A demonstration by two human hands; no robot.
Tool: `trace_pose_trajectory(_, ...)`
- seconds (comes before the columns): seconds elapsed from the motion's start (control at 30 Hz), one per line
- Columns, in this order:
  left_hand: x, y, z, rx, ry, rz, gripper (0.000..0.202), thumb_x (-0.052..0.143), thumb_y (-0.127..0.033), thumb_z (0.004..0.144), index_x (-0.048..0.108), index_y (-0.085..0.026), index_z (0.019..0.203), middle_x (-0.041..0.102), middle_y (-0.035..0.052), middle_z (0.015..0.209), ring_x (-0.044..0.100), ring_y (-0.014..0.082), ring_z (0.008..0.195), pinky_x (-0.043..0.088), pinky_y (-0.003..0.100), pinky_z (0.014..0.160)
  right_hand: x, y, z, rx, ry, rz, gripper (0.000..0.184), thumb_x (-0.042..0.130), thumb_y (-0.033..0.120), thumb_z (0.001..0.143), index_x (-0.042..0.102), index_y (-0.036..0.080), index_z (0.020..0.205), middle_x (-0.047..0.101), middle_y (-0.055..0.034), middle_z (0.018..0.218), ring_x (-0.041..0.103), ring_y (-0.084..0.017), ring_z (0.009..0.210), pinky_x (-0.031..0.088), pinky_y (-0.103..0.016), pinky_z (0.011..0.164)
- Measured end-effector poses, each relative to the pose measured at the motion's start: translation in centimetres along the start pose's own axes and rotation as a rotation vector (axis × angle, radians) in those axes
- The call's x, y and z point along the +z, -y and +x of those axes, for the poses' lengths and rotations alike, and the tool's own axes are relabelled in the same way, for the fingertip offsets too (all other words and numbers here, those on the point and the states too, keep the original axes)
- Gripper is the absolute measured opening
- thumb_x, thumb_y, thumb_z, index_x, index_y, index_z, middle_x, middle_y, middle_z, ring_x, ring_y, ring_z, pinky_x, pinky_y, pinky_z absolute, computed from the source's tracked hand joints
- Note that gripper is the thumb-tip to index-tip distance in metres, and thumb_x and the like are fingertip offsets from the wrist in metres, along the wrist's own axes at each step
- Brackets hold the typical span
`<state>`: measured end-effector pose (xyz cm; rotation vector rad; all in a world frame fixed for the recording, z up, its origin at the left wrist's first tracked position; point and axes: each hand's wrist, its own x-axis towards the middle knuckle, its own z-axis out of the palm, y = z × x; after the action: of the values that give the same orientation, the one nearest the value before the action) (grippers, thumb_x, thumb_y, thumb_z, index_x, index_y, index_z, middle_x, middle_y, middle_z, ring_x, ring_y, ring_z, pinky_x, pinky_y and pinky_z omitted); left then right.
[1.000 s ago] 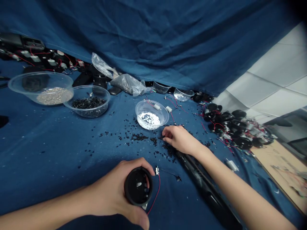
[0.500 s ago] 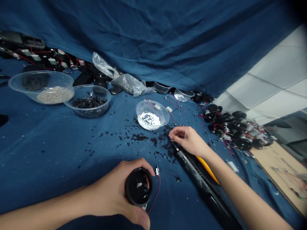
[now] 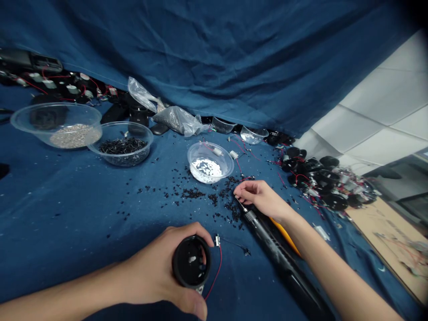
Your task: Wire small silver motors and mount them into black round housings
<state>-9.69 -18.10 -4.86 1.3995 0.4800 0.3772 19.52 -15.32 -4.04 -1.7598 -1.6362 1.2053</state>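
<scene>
My left hand (image 3: 167,263) is wrapped round a round black plastic housing (image 3: 191,262), its open end facing up with a small pale part inside. A red wire (image 3: 217,274) runs from it to a small switch-like part (image 3: 217,240), joined to a dark wire. My right hand (image 3: 259,196) pinches at the bit tip of a black electric screwdriver (image 3: 270,240) lying on the blue cloth. What sits between those fingertips is too small to make out. Tiny black screw-like pieces (image 3: 194,193) are scattered left of that hand.
A clear bowl with white pieces (image 3: 207,169) stands beyond my hands. Farther left are bowls of black slim pieces (image 3: 123,146) and small metallic pieces (image 3: 74,135). A yellow-orange handle (image 3: 286,236) lies under my right forearm. Black wired assemblies (image 3: 326,178) are heaped at right.
My right fingers remain at the screwdriver's bit, with a slight shift in their pinch. The left hand keeps holding the housing. The whole view has shifted slightly.
</scene>
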Motion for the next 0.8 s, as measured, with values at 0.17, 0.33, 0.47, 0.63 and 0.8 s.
trace_pose_trajectory(0.17, -0.06, -0.03, 0.06, 0.000, 0.003, 0.012, 0.061, 0.091, -0.035, 0.051, 0.056, -0.021, 0.100, 0.057, -0.0070, 0.076, 0.043, 0.0103, 0.066, 0.031, 0.021, 0.059, 0.25, 0.15, 0.13, 0.024, 0.034, -0.007, 0.023, 0.058, 0.033, 0.096, 0.060, 0.013, 0.086, 0.058, 0.0026, 0.073, 0.058, -0.011, 0.063, 0.051, -0.027, 0.063)
trace_pose_trajectory(0.33, -0.10, -0.12, 0.04, -0.011, 0.000, 0.058, 0.062, 0.090, -0.038, 0.052, 0.056, -0.022, 0.101, 0.057, -0.0065, 0.076, 0.043, 0.0109, 0.066, 0.031, 0.021, 0.059, 0.22, 0.25, 0.19, 0.055, 0.056, -0.009, 0.023, 0.058, 0.033, 0.096, 0.060, 0.013, 0.086, 0.057, 0.0032, 0.071, 0.056, -0.010, 0.060, 0.050, -0.025, 0.059)
trace_pose_trajectory(0.47, -0.09, -0.23, 0.05, -0.007, 0.009, 0.060, 0.061, 0.090, -0.040, 0.053, 0.055, -0.021, 0.100, 0.058, -0.0058, 0.076, 0.043, 0.0108, 0.066, 0.032, 0.021, 0.059, 0.22, 0.29, 0.30, 0.067, 0.059, -0.015, 0.022, 0.058, 0.033, 0.096, 0.060, 0.013, 0.086, 0.057, 0.0031, 0.072, 0.056, -0.010, 0.059, 0.050, -0.025, 0.058)
trace_pose_trajectory(0.63, -0.16, -0.14, 0.04, -0.001, 0.014, 0.063, 0.061, 0.090, -0.039, 0.053, 0.055, -0.021, 0.100, 0.057, -0.0063, 0.077, 0.044, 0.0111, 0.067, 0.031, 0.021, 0.059, 0.20, 0.35, 0.17, 0.061, 0.065, -0.034, 0.023, 0.057, 0.034, 0.097, 0.060, 0.013, 0.086, 0.057, 0.0028, 0.073, 0.056, -0.010, 0.060, 0.050, -0.025, 0.058)
trace_pose_trajectory(0.8, -0.20, -0.04, 0.00, -0.001, 0.019, 0.078, 0.061, 0.090, -0.037, 0.053, 0.056, -0.022, 0.101, 0.059, -0.0055, 0.079, 0.045, 0.0119, 0.069, 0.032, 0.022, 0.060, 0.21, 0.33, 0.22, 0.043, 0.069, -0.066, 0.025, 0.058, 0.035, 0.096, 0.060, 0.014, 0.083, 0.057, 0.0031, 0.070, 0.056, -0.011, 0.060, 0.049, -0.026, 0.060)
